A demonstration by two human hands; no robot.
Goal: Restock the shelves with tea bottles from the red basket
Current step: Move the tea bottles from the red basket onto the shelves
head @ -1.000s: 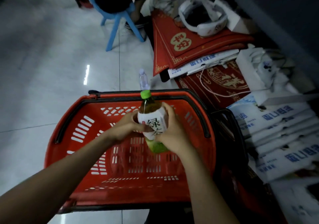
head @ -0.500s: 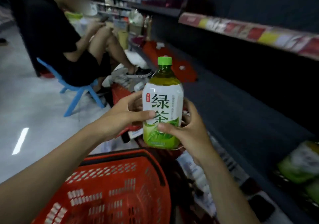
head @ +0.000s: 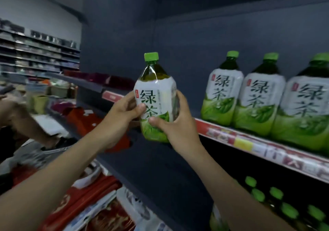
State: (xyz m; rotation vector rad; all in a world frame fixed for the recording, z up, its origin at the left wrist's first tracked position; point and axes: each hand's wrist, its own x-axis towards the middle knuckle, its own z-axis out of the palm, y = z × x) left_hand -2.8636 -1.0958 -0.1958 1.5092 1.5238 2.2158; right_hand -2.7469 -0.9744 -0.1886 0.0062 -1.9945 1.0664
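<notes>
The green tea bottle [head: 154,86] is clear plastic with a green cap, dark tea showing at the neck and a glossy white-and-green label. It is held upright in the air, left of the shelf [head: 249,142] edge. The left hand [head: 121,114] and right hand [head: 179,125] grip its sides, thumbs pressed across the label, fingers curled behind. Three matching bottles [head: 223,95] stand on the shelf to the right

Retail shop. Identical tea bottles [head: 252,97] lined up on a price-tagged shelf [head: 263,151]. More stocked shelving [head: 39,53] at the back.
</notes>
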